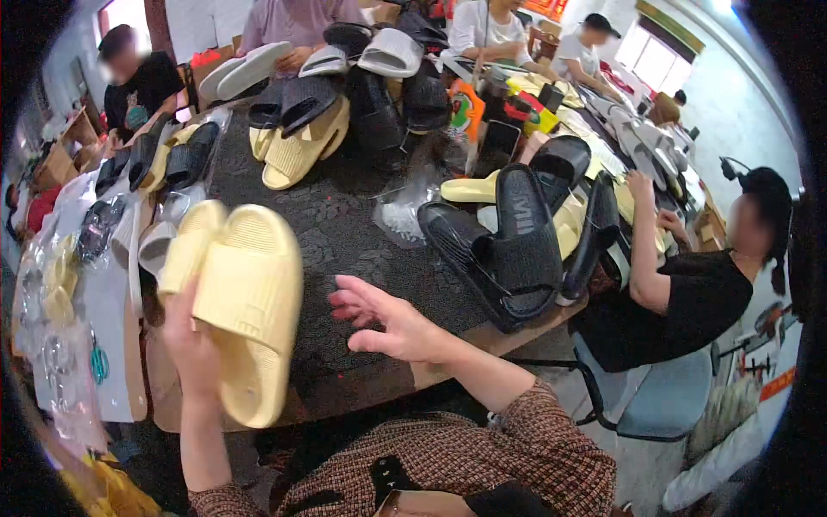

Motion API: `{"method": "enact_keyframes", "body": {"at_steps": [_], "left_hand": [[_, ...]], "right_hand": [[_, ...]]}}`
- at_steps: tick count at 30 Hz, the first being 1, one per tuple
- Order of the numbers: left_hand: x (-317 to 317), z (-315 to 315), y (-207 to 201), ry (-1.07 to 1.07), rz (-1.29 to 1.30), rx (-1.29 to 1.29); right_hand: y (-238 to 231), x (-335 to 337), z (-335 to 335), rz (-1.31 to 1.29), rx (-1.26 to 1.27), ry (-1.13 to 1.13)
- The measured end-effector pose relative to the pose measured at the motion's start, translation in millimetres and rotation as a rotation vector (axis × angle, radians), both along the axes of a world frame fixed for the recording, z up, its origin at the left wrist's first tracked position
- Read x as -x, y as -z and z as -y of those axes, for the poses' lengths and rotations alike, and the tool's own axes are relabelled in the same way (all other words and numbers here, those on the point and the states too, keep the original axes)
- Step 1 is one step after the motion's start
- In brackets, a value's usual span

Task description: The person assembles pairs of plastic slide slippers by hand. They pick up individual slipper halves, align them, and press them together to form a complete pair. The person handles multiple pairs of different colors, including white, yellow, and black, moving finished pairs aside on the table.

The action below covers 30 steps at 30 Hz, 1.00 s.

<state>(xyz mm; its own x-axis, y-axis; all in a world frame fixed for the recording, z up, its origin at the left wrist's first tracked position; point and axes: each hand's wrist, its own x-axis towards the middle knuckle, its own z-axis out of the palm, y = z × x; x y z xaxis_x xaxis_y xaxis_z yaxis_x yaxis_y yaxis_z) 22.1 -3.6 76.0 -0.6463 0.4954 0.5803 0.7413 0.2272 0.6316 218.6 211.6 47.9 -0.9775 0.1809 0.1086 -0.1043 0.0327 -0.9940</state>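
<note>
A pair of pale yellow slide slippers [250, 284] stands raised at the left of the table's near edge, one overlapping the other. My left hand [191, 345] grips them, its fingers partly hidden behind the straps. To their right, my right hand [379, 319] hovers over the dark patterned tabletop [336, 233], fingers apart and holding nothing. Several black slides [524, 246] lie heaped to the right of that hand, mixed with yellow ones.
Black, white and yellow slides [306, 159] pile up across the table. Clear plastic bags [405, 215] lie mid-table. On the left side table [116, 379] are wrapped slides and teal scissors [99, 355]. A co-worker in black sits at right on a chair [663, 401]; several others work behind.
</note>
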Motion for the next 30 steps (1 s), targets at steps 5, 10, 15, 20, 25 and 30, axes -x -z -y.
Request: {"method": "enact_keyframes", "body": {"at_steps": [5, 10, 15, 20, 25, 30], "left_hand": [[-66, -59, 2, 0.288, -0.135, 0.105], [-88, -77, 15, 0.491, 0.024, 0.108], [-100, -82, 24, 0.722, 0.352, 0.096], [-111, -87, 27, 0.852, 0.476, 0.035], [-117, -91, 25, 0.905, 0.280, -0.055], [-115, -80, 27, 0.826, 0.387, -0.029]], "right_hand": [[10, -7, 1, -0.034, 0.546, 0.140], [-8, -43, -19, -0.058, 0.718, 0.285], [-12, -69, -40, -0.176, 0.848, 0.349], [-56, -90, -64, -0.340, 0.662, 0.466], [-102, -113, -112, -0.653, 0.574, 0.466], [-166, -154, -178, -0.817, 0.323, 0.959]]}}
